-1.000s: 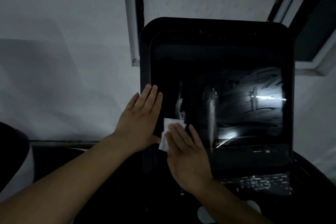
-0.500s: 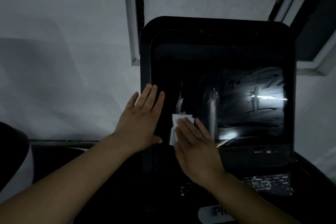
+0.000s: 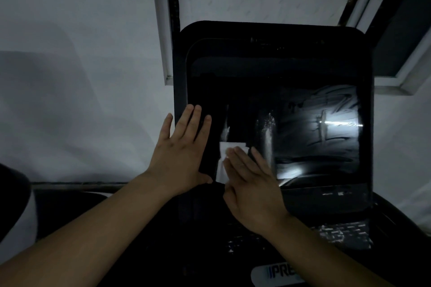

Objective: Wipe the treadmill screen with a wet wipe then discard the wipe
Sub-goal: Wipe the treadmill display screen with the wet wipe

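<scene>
wiping step in hand: right hand [image 3: 253, 187] flat, pressing wipe [image 3: 225, 161] on screen [image 3: 279, 105] at its 8 o'clock corner. left hand [image 3: 184, 147] open, empty, braces the bezel at 9 o'clock. next likely needs strokes toward 3 o'clock, where smears show.
</scene>
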Action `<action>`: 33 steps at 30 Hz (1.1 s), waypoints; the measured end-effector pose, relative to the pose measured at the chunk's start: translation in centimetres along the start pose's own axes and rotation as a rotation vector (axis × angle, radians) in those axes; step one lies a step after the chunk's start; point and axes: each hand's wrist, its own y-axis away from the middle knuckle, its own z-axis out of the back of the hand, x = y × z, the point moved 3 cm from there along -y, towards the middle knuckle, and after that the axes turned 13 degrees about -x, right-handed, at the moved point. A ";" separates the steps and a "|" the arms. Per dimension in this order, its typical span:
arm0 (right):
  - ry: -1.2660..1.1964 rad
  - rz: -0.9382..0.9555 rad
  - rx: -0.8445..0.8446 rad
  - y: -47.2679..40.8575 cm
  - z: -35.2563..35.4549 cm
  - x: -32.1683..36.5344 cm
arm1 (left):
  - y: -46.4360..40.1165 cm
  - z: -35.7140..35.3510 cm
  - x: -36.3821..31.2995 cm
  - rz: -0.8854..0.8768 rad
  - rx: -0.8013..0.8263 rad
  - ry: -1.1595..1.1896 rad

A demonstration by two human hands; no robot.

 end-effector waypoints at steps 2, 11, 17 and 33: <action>-0.026 0.018 -0.004 -0.8 -0.4 1.3 | 0.2 -0.1 0.3 -0.001 -0.014 0.001; 0.033 0.058 -0.018 0.2 0.7 -2.2 | 0.0 -0.2 0.7 0.011 0.049 0.046; 0.000 0.044 -0.024 -1.4 -0.3 -0.6 | 0.0 -0.3 0.4 0.006 -0.002 0.068; 0.039 0.036 -0.006 -3.9 -0.7 -0.8 | -0.7 -0.1 1.8 -0.029 -0.001 0.058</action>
